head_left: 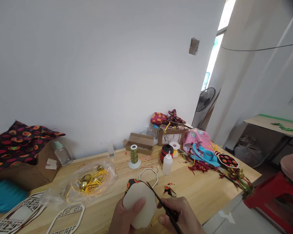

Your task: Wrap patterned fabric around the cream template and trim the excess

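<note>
White panel (147, 208) pinched in the left hand (123, 216), dark tool (164, 208) at its edge

At the far left, dark patterned fabric (19, 139) drapes over a cardboard box (47, 159), with a blue thread cone (5, 196) in front. A clear spray bottle (62, 154) stands just beside the box. Nearer the camera lies a stack of lattice frames (17, 214), then 1 separate lattice frame (80, 216). Between these and the wall, a clear plastic bag (109, 169) holds yellow cords (95, 183) and round brass-coloured bells (83, 185).

Front and centre, the left hand clamps the white panel above the wooden table (123, 174), thumb flat on its face; the fingers behind it are hidden. Dark patterned cloth (130, 183) shows along the panel's upper edge. Behind stand an olive thread spool (134, 156) and a shallow open carton (140, 143); a thin scalloped frame (157, 178) lies near the panel.

To the right of the panel, the right hand (183, 214) has its fingers closed around the long dark tool, whose tip points up and left beside the panel's upper right edge. Cloth scraps (169, 190) lie just beyond that hand, with a white squeeze bottle (167, 164) upright behind them.

Farther right are pink cloth (200, 139), blue ribbon (210, 159) and a finished-looking patterned panel (227, 160). A red stool (271, 195) stands on the floor.
</note>
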Available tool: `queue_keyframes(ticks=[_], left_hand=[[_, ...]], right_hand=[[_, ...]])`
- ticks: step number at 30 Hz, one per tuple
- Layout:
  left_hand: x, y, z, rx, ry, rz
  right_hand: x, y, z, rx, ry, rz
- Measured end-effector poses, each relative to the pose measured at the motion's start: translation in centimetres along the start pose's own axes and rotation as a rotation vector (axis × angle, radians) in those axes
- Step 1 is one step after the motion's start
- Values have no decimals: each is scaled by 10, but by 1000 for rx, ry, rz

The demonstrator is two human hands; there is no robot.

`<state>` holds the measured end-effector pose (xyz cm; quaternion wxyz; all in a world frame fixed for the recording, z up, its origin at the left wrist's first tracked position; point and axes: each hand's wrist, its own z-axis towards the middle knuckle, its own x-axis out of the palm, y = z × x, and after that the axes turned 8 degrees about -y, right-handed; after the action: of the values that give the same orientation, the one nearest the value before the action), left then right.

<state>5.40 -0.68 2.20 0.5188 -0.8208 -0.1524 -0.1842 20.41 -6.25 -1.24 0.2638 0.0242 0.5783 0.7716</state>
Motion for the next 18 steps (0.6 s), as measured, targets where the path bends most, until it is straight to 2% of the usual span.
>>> queue_keyframes(ticks=[2,5,10,18], left_hand=[[2,3,3,12,-3,13],[4,7,6,12,-17,51],[7,11,7,12,-56,88],[15,14,5,0,-1,132]], right_hand=[[-4,-3,3,31,20,16],[-6,-11,4,114,-16,108],[-12,-22,2,173,90,267],[-16,-33,-13,200,46,223]])
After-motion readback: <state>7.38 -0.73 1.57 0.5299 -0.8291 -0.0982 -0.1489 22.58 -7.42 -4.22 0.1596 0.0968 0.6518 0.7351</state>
